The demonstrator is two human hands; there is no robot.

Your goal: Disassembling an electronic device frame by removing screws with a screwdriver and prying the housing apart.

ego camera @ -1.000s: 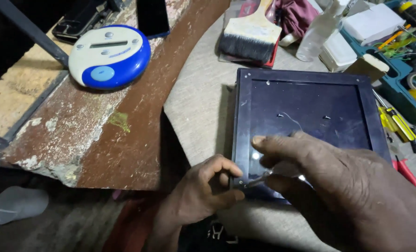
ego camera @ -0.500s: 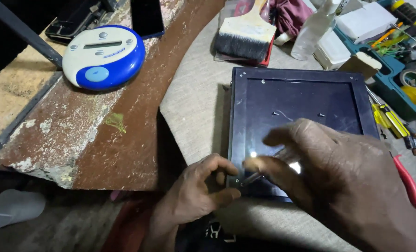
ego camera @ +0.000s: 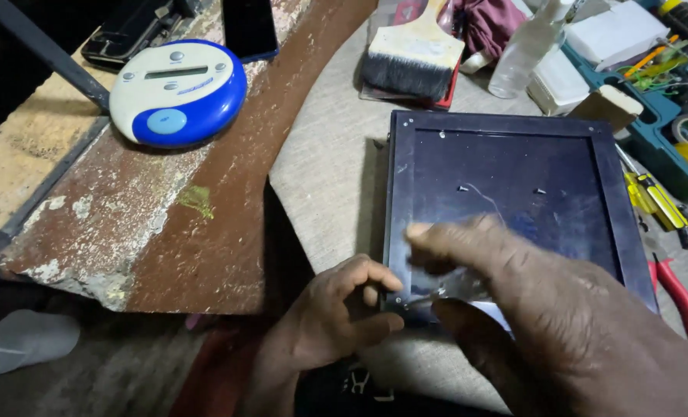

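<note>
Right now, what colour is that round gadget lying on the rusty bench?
The round gadget is white on top with a blue rim and a blue button, seen best in the head view.

A repair workshop: a worn, paint-flaked wooden counter (ego camera: 166, 232), a teal plastic tool tray (ego camera: 652, 131) far right, yellow-handled screwdrivers (ego camera: 652, 201), red-handled pliers (ego camera: 679, 297), and a wide wooden-handled paintbrush (ego camera: 413, 58).

Worn rusty workbench (ego camera: 205, 232), dim light

Both hands are bare, without gloves, rings or a watch. The left hand (ego camera: 332, 324) is smaller in the picture and sharp; the right hand (ego camera: 544, 309) is large and near (its fingers look blurred). No sleeve is visible on either forearm.
</note>
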